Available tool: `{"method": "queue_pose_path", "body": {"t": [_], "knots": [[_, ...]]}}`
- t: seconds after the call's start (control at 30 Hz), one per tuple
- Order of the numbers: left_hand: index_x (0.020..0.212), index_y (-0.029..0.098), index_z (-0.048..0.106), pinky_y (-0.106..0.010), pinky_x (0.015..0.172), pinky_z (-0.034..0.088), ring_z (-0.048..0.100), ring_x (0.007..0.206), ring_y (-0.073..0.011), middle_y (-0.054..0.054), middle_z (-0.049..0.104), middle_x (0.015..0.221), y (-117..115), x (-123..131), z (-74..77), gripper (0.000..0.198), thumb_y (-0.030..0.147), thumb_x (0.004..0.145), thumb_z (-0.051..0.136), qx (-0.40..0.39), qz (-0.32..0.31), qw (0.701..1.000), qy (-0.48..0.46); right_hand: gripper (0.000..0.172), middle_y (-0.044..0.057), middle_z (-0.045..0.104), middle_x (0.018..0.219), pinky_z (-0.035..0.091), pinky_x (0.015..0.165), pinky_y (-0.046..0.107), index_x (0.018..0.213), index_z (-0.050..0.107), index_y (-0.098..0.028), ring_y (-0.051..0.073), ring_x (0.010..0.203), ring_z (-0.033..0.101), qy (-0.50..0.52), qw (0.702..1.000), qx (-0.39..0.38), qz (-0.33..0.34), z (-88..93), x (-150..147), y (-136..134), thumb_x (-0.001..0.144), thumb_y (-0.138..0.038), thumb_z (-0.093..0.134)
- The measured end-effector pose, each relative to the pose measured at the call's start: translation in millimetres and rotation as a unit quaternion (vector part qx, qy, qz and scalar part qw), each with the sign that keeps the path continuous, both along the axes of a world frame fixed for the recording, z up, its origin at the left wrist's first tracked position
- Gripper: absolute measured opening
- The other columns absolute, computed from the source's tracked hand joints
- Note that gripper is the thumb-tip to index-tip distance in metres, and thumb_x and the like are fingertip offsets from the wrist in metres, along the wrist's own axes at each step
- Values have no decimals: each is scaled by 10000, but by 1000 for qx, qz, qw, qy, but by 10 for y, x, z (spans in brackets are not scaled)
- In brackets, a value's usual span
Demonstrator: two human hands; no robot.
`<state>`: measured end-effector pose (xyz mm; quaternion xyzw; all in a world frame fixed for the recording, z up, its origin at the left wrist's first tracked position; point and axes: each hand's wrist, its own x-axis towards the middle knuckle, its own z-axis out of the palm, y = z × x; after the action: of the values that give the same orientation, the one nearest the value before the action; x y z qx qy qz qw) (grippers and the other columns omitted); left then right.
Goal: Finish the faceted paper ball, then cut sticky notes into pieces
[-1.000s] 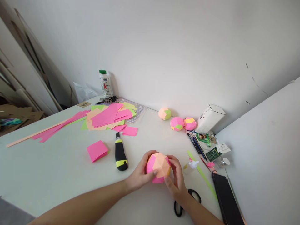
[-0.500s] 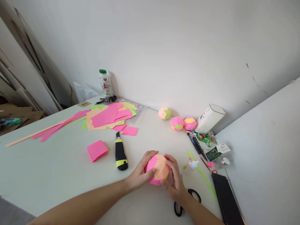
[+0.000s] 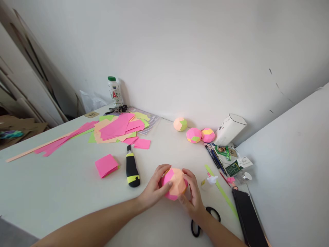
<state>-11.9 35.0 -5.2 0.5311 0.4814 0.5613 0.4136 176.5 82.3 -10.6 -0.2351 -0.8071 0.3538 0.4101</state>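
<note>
While our fingers [image 3: 189, 175] are clamped on the pink-and-peach paper ball [image 3: 177, 181], the left thumb [image 3: 166, 187] crosses its face and the right thumb [image 3: 184, 199] presses its lower edge. Our left hand [image 3: 152, 192] and right hand [image 3: 194, 201] curve around opposite sides over the near part of the table [image 3: 151, 226], forearms slanting inward, the right one above black-handled scissors [image 3: 196, 235]. Compared with half a second ago, we have the ball slightly turned, our right fingers nearer its edge.
</note>
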Motion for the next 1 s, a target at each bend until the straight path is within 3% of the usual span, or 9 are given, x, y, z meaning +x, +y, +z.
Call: {"method": "queue_pose_path", "body": {"t": [0.1, 0.2, 0.33, 0.43, 0.67, 0.83, 1.0], "knots": [[1279, 209, 494, -425, 986, 422, 504, 1142, -290, -119, 536, 1252, 5, 11, 20, 517, 541, 885, 529, -74, -40, 990, -117, 686, 129, 320, 1470, 357, 1091, 508, 1449, 261, -286, 316, 1359, 339, -2, 1000, -20, 6, -10, 6, -1, 884, -549, 547], [1248, 190, 526, -408, 932, 447, 529, 1122, -296, -117, 582, 1228, 44, 20, 30, 536, 571, 872, 532, -131, -65, 953, -265, 826, 146, 316, 1479, 352, 1098, 512, 1470, 194, -271, 332, 1365, 335, 0, 999, -47, 12, -11, 8, -8, 829, -589, 606], [1129, 147, 617, -360, 876, 458, 564, 1099, -293, -119, 644, 1148, 108, 34, 68, 454, 524, 901, 508, -186, -119, 897, -383, 856, 158, 318, 1476, 347, 1100, 520, 1465, 211, -250, 348, 1372, 320, 4, 998, -54, 26, 1, -6, -20, 806, -614, 618], [1141, 127, 625, -339, 822, 463, 598, 1046, -286, -136, 654, 1142, 122, 47, 110, 506, 553, 920, 464, -243, -171, 863, -409, 827, 150, 327, 1467, 356, 1096, 514, 1459, 228, -259, 341, 1363, 337, 7, 999, -47, 24, 5, -17, -22, 814, -599, 617], [1322, 170, 503, -355, 743, 494, 626, 973, -284, -154, 628, 1169, 65, 17, 105, 641, 650, 928, 343, -198, -233, 887, -345, 771, 145, 334, 1471, 373, 1089, 489, 1463, 230, -252, 324, 1359, 344, 11, 1000, -24, 14, 23, -4, -28, 854, -577, 574], [1372, 185, 428, -370, 672, 528, 653, 814, -255, -148, 643, 1074, 39, -2, 94, 671, 620, 870, 524, -174, -257, 905, -291, 713, 141, 342, 1471, 357, 1097, 494, 1471, 230, -240, 318, 1358, 345, 7, 1000, 18, 1, 52, 9, -42, 897, -547, 520], [1276, 161, 520, -410, 793, 530, 637, 966, -286, -161, 629, 1127, 52, 26, 166, 584, 592, 883, 529, -188, -234, 898, -322, 688, 158, 342, 1458, 380, 1066, 527, 1449, 281, -220, 344, 1344, 351, 4, 998, 60, -32, 73, 0, -45, 891, -544, 520]]}}
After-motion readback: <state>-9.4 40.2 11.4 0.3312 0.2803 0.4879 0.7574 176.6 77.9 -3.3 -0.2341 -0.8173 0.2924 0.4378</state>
